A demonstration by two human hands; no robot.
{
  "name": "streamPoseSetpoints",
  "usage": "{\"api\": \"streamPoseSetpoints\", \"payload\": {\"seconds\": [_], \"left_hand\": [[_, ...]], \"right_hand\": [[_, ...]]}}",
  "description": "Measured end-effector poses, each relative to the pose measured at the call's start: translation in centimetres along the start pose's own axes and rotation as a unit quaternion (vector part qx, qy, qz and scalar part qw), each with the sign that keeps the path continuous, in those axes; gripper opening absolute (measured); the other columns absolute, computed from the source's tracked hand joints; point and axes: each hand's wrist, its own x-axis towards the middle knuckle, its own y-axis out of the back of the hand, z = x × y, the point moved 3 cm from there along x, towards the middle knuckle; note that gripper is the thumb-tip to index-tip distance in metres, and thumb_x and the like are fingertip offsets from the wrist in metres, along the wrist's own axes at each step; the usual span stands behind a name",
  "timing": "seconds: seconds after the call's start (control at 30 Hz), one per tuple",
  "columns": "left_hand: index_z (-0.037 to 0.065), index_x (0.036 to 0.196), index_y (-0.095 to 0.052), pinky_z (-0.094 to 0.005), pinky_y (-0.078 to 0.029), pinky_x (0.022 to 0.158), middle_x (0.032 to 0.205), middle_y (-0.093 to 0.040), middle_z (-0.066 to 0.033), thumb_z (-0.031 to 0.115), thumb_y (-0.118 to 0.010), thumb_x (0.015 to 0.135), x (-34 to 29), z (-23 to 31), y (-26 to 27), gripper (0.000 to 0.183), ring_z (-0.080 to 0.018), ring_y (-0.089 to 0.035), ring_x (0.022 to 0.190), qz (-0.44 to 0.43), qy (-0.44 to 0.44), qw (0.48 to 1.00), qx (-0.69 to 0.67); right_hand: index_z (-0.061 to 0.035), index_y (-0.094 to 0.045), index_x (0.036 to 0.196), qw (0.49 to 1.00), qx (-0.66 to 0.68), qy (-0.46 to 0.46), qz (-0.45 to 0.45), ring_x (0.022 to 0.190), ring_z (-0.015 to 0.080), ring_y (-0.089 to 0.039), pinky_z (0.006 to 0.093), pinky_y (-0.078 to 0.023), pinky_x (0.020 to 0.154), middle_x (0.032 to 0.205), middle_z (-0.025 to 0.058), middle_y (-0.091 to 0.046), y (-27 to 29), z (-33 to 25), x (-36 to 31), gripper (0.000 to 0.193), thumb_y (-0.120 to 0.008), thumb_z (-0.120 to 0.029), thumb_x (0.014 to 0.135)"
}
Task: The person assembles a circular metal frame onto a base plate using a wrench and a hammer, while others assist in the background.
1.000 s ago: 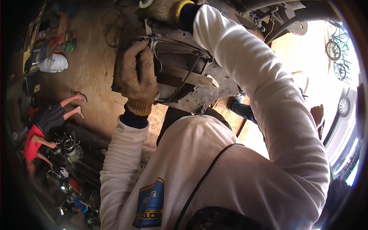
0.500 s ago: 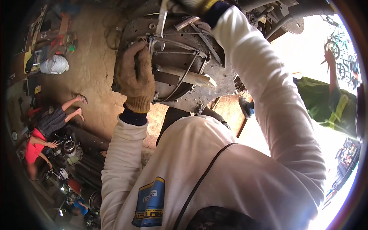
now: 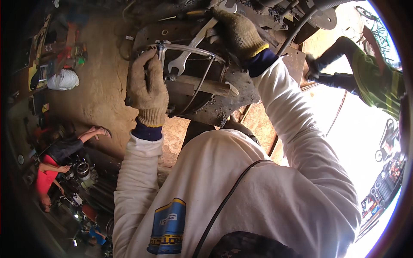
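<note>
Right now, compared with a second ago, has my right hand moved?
Yes: your right hand has moved rightward and closer to you, judged against the metal plate.

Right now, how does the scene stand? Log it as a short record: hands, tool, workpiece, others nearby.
Left hand: gloved, at the upper-left corner of the metal frame
Right hand: gloved, holding the wrench
Tool: wrench, open-ended, slanting across the metal frame in this view
Workpiece: metal frame, over a dark metal plate
Others: person in red, left; person in green, right
</note>
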Motion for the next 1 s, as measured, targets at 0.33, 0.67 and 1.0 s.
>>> {"api": "streamPoseSetpoints", "payload": {"seconds": [0.33,0.67,1.0], "left_hand": [[0.0,0.114,-0.068,-0.033,-0.054,0.087,0.108,-0.071,-0.0118,0.007,-0.065,0.098,-0.1,0.1,0.1,0.018,-0.0213,-0.067,0.098,-0.003,0.0,1.0,-0.007],[0.001,0.113,-0.068,-0.0327,-0.055,0.084,0.106,-0.072,-0.0122,0.007,-0.065,0.099,0.1,0.9,0.1,0.016,-0.0222,-0.069,0.096,-0.002,-0.029,0.999,0.027],[0.001,0.114,-0.068,-0.033,-0.055,0.084,0.106,-0.072,-0.012,0.006,-0.065,0.098,0.2,0.6,0.0,0.018,-0.0219,-0.069,0.097,-0.003,-0.019,0.999,0.03]], "right_hand": [[-0.0015,-0.055,0.138,0.993,0.087,-0.035,-0.072,0.085,0.0193,-0.074,0.0297,-0.059,0.071,0.097,0.01,-0.074,-0.2,-0.6,-2.0,0.045,-0.065,-0.006,0.095],[-0.0025,-0.061,0.134,0.944,0.241,-0.127,-0.184,0.061,0.0102,-0.065,0.0226,-0.05,0.052,0.074,0.0062,-0.067,2.1,1.6,-3.2,0.035,-0.06,-0.006,0.1],[0.0001,-0.064,0.129,0.97,0.074,0.176,-0.149,0.07,0.0083,-0.063,0.0228,-0.05,0.058,0.087,0.0096,-0.069,0.8,0.3,-0.7,0.031,-0.057,-0.005,0.1]]}}
